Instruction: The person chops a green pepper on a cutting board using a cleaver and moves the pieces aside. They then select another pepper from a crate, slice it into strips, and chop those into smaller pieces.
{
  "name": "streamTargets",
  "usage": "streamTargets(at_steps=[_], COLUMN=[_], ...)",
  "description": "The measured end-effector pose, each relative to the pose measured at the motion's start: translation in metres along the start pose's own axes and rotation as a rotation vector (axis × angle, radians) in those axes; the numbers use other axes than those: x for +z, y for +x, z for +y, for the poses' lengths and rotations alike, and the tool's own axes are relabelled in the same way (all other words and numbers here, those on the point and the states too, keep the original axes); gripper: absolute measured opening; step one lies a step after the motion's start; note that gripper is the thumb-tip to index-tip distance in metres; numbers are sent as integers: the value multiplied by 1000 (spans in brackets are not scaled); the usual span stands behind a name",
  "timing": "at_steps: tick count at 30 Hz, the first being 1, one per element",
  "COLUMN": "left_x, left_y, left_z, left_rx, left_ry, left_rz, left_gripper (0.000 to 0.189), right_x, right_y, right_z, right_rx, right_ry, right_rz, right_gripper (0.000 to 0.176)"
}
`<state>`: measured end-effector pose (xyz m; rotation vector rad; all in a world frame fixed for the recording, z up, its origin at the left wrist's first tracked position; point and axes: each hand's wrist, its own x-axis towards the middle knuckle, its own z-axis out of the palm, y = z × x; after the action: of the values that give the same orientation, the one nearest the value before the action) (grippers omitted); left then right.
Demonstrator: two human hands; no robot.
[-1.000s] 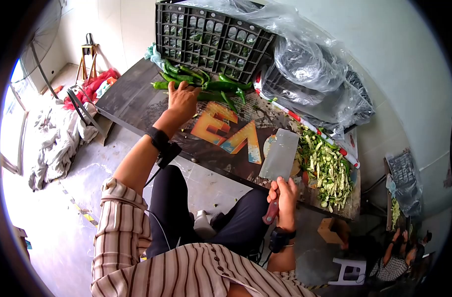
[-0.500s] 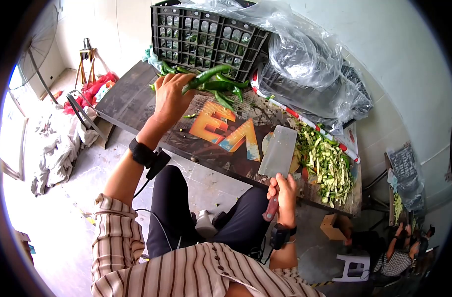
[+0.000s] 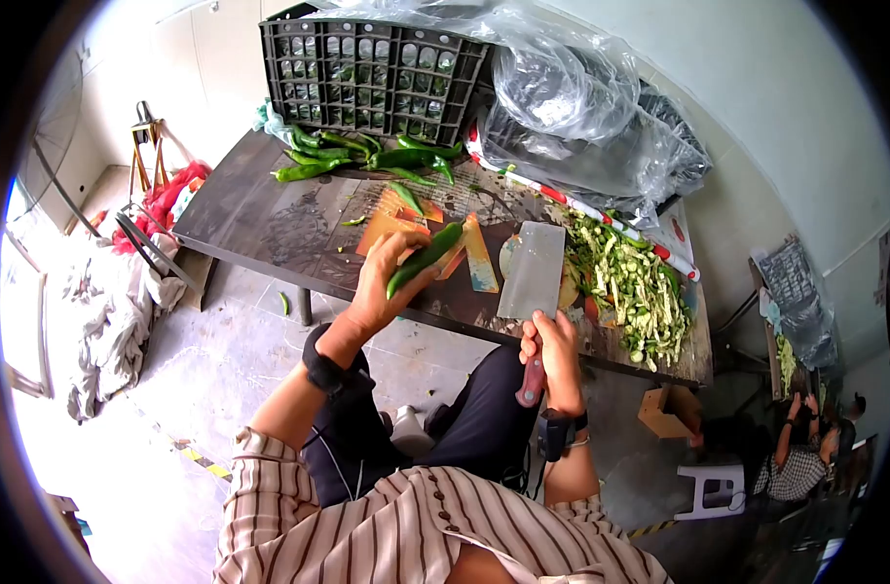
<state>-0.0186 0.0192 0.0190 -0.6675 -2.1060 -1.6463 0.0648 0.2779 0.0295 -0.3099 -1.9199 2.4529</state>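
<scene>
My left hand (image 3: 389, 277) holds a green pepper (image 3: 426, 259) between thumb and fingers, above the near edge of the dark table (image 3: 241, 209). In my right hand (image 3: 552, 355) is the wooden handle of a cleaver (image 3: 533, 273), its broad blade over a round board that is mostly hidden. Chopped green peppers (image 3: 649, 311) lie in a heap to the right of the blade. Several whole peppers (image 3: 314, 169) are spread at the back of the table, and a single one (image 3: 406, 198) lies nearer, on an orange printed patch.
A black crate (image 3: 367, 83) with peppers inside stands at the back, beside clear plastic bags (image 3: 581, 127). A red and white roll (image 3: 601, 224) runs along the back right. Below are a cardboard box (image 3: 667, 413) and a white stool (image 3: 710, 491). Another person (image 3: 794, 472) sits at far right.
My left hand has come back from the whole peppers toward the table's near edge, bringing one pepper with it. My right hand still grips the cleaver in about the same place.
</scene>
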Motion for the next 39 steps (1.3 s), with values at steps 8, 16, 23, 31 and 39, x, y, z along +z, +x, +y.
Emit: streamTargets(at_steps=[8, 16, 23, 31, 39], left_x=[-33, -61, -43, 9, 12], left_y=[-12, 5, 7, -3, -2], left_z=[16, 23, 21, 6, 7], left_rx=[236, 350, 369, 190, 294], left_ry=[478, 714, 770, 552, 543], left_rz=[-304, -555, -418, -224, -236], left_gripper=[51, 59, 38, 40, 32], right_x=[0, 0, 1, -2, 3], right_y=[2, 1, 1, 2, 6], right_z=[1, 0, 0, -1, -42], right_rx=[9, -10, 0, 35, -174], right_ry=[5, -16, -5, -5, -453], right_rz=[5, -1, -2, -12, -81], right_gripper=[15, 16, 15, 14, 14])
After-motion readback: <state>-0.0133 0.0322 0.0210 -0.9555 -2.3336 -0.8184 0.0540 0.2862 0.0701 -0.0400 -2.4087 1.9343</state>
